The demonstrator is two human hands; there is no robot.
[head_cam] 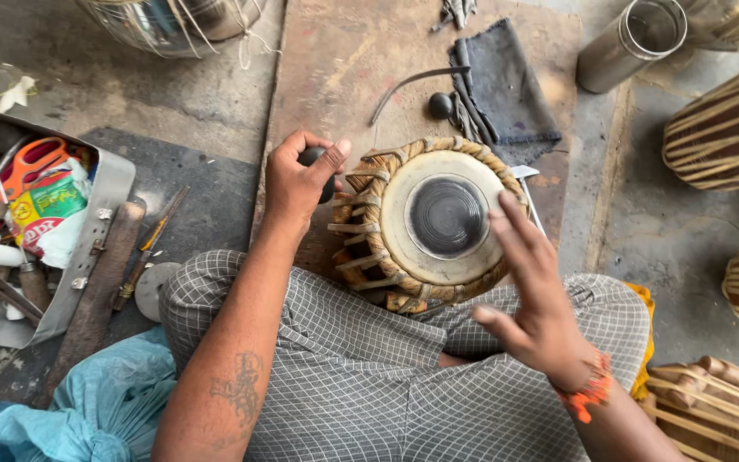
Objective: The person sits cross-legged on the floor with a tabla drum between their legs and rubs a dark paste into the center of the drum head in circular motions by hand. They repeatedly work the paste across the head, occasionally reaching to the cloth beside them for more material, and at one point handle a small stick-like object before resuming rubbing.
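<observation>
Left hand (301, 175) closed around dark stone (316, 159)

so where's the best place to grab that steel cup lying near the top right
Probably around the middle of the steel cup, fingers coming down from above across its round body. It lies tilted on its side on the floor with the open mouth up and to the right, so the smooth wall is exposed from above, with nothing touching it.
</observation>
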